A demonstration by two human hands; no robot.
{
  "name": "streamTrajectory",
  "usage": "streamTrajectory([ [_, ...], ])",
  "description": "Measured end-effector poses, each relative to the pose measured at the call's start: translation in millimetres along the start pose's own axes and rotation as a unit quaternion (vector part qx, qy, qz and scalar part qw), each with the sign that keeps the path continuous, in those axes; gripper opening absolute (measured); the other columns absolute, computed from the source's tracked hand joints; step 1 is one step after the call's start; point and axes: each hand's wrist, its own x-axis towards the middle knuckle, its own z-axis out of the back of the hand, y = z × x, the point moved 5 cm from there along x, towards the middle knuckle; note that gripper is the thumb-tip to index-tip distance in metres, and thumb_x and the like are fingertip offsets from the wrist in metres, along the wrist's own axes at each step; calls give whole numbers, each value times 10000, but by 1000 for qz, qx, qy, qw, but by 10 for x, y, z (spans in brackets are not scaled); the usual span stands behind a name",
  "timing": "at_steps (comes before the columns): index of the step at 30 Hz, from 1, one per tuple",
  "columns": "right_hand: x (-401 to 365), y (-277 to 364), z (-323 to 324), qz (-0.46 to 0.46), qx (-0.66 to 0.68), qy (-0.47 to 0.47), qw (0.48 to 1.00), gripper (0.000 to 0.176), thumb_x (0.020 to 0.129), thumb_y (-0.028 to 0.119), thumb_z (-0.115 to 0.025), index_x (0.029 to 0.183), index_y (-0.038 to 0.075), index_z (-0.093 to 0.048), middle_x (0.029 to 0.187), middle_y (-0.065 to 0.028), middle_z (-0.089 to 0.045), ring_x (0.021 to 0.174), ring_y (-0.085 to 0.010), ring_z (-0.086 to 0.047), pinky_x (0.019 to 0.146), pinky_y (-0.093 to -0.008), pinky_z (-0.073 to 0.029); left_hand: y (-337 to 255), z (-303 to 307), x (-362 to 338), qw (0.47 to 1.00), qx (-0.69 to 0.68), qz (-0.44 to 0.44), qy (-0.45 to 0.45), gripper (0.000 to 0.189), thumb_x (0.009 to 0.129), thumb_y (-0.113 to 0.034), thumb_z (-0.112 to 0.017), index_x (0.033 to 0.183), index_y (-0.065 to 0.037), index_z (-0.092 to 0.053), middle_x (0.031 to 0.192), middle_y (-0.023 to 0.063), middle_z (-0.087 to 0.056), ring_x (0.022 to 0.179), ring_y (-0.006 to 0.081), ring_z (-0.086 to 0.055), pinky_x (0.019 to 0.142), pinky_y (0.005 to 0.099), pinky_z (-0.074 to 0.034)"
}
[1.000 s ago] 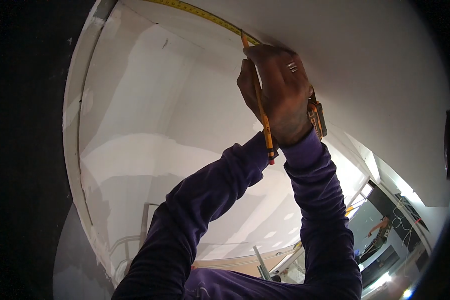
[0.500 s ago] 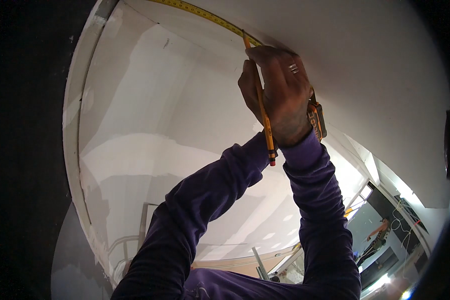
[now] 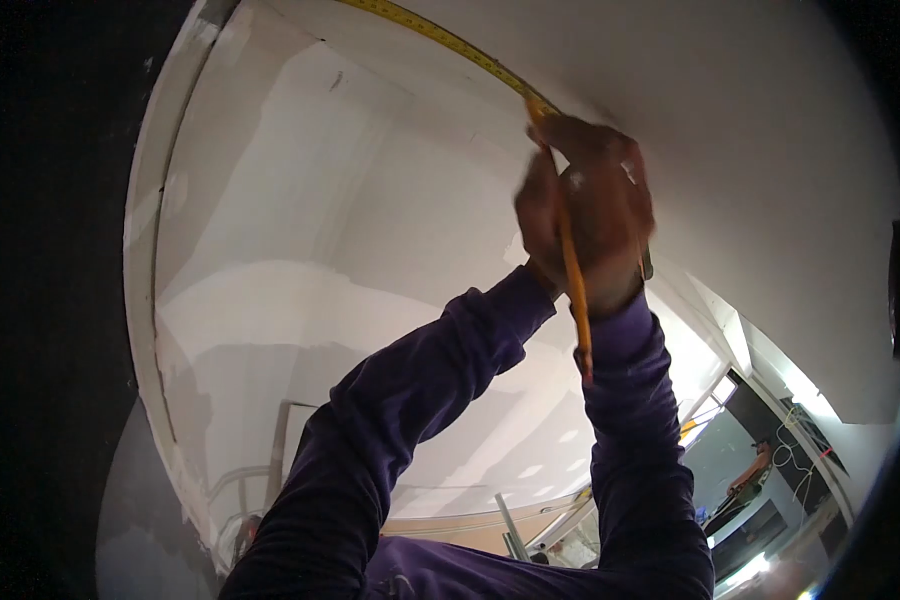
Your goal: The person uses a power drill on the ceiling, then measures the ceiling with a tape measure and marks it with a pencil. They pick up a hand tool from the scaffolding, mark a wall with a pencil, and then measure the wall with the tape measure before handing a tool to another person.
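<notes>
My right hand (image 3: 605,215), blurred, is closed around a yellow pencil (image 3: 573,262). The pencil's tip points up at the yellow tape measure blade (image 3: 445,38), and its eraser end hangs down past the wrist. That blade runs from the top edge of the view to my fingers, along the corner where two pale surfaces meet. My left hand (image 3: 541,278) is raised behind the right one; only a bit near the wrist shows and its fingers are hidden. It is at the tape measure's case, of which only a dark edge (image 3: 648,262) peeks out beside my right wrist.
A pale panelled surface (image 3: 270,240) with patches of filler spreads behind my arms, bordered by a light strip (image 3: 142,250) on the left. A smooth white surface (image 3: 750,170) lies to the right. At lower right are another person (image 3: 745,485), hanging cables (image 3: 792,450) and bright lights.
My right hand and the pencil have shifted right and slightly down along the tape. The orange and black case, visible before, is now almost hidden behind the hand.
</notes>
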Motion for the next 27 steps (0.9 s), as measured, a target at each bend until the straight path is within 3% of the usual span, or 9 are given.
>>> streamTrajectory([
  [3,-130,58,357,-12,-6,0,1000,214,925,172,-547,985,-6,-648,990,-196,-672,935,-300,-651,804,-392,-533,-46,-49,68,983,162,-33,-75,176,959,-186,-573,1037,-30,-555,990,43,-579,862,109,-579,724,271,-502],
  [4,-186,93,488,-12,-18,3,1000,288,974,245,-507,977,-7,-648,1031,-219,-664,948,-317,-647,814,-401,-534,-88,-47,128,948,283,-80,-122,117,956,-123,-578,962,-7,-570,922,61,-594,766,116,-600,637,262,-523],
  [7,-512,148,880,-64,-92,4,994,617,1048,474,-261,897,-13,-609,1165,-277,-599,959,-367,-646,843,-458,-536,-40,71,245,916,366,-46,-155,61,945,-62,-573,943,-1,-567,930,71,-595,772,124,-609,667,265,-543],
  [10,-861,173,1173,-139,-60,-7,988,587,1054,453,-282,889,-28,-577,1036,-238,-623,917,-364,-649,786,-444,-549,-16,168,265,914,378,-38,-140,119,956,-68,-583,1027,11,-531,922,91,-594,821,185,-676,735,331,-608],
  [12,-1131,112,1207,-194,-20,-13,981,540,1057,421,-322,891,-34,-561,959,-209,-634,873,-345,-649,725,-416,-555,-4,151,258,922,355,-44,-146,73,943,-50,-582,977,9,-556,928,78,-598,765,140,-639,685,284,-576],
  [15,-1179,-17,1171,-88,-184,55,977,410,1049,323,-410,982,-39,-591,970,-202,-630,803,-271,-632,627,-320,-513,2,139,248,926,343,-59,-146,55,938,-45,-582,948,8,-569,926,71,-603,740,112,-619,657,261,-560],
  [16,-1137,-21,1177,-145,-193,83,967,221,964,125,-563,1122,-24,-605,972,-201,-646,792,-286,-651,646,-323,-521,1,136,249,926,343,-64,-143,57,938,-46,-583,947,8,-570,924,71,-604,741,110,-618,656,261,-560],
  [18,-1174,-131,1135,-203,-182,96,957,262,929,126,-624,1147,-17,-600,1044,-201,-632,833,-284,-639,631,-330,-503,5,147,250,924,347,-66,-148,56,938,-46,-584,945,8,-572,920,71,-606,741,107,-617,655,259,-559],
  [27,-1100,-280,1001,-230,-195,147,942,482,842,162,-743,1257,16,-545,1162,-214,-611,925,-306,-652,716,-375,-547,-19,99,238,913,372,-59,-157,73,938,-58,-585,965,10,-579,914,61,-609,721,99,-607,647,254,-549],
])
